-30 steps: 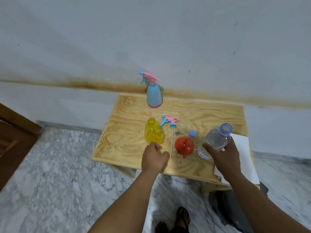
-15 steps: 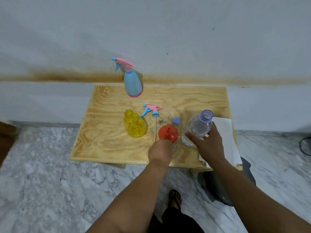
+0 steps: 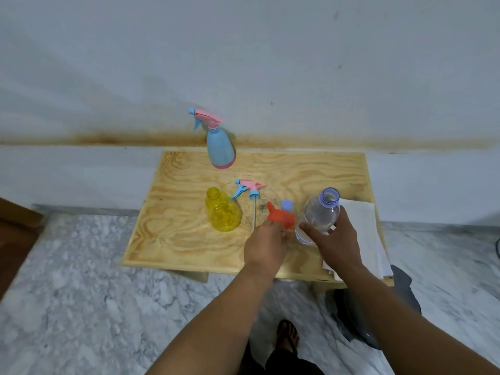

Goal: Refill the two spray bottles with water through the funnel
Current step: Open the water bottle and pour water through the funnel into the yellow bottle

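A yellow spray bottle [image 3: 222, 212] stands uncapped on the wooden table [image 3: 189, 239], its pink and blue spray head [image 3: 249, 188] lying just behind it to the right. A blue spray bottle [image 3: 219, 147] with its head on stands at the back by the wall. My left hand [image 3: 266, 246] grips the red funnel [image 3: 281, 218] and holds it tilted above the table, spout pointing up and left. My right hand [image 3: 335, 243] holds an open clear water bottle [image 3: 320, 212], which is leaning. Its blue cap [image 3: 287, 204] lies behind the funnel.
A white cloth or paper [image 3: 362, 231] lies on the table's right end under my right hand. A dark bag [image 3: 378, 307] sits on the marble floor below the table's right corner. A wooden door edge [image 3: 16, 239] is at the left. My foot [image 3: 288, 334] shows below.
My left hand moved right from beside the yellow bottle, took hold of the red funnel and lifted it off the table, tipping it. The right hand kept hold of the water bottle.
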